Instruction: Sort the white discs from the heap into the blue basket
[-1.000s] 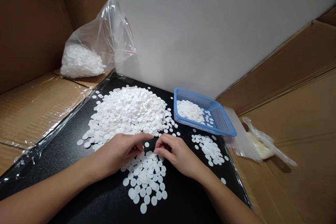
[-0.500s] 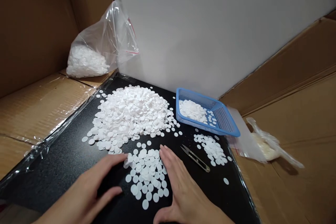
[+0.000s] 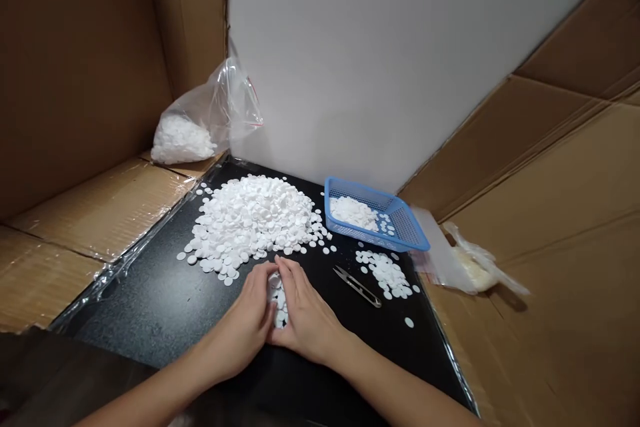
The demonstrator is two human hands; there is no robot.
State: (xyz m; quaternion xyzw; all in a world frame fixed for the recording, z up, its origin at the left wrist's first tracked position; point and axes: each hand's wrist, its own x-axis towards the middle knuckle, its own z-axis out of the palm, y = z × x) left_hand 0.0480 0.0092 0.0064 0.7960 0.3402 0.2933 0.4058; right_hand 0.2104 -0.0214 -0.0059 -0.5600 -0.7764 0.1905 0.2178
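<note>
My left hand (image 3: 253,310) and my right hand (image 3: 307,313) curve toward each other on the black tabletop, closed round a small heap of white discs (image 3: 278,297). The fingers of each hand are pressed together, and the fingertips meet or nearly meet at the far side. Discs show in the gap between the palms; the rest are covered by the hands. Just beyond lies a large mound of the same white discs (image 3: 260,217). Thread snips (image 3: 357,287) rest on the table to the right of my right hand.
A blue mesh basket (image 3: 370,238) with discs inside stands at the back right. Before it lies a small disc group (image 3: 387,275), with one loose disc (image 3: 409,322) nearer. A clear bag of discs (image 3: 183,140) sits back left on cardboard; another plastic bag (image 3: 477,270) lies right.
My hands have come together from either side, pushing the spread discs into a tight heap between them. The head view has shifted, so everything appears slightly smaller.
</note>
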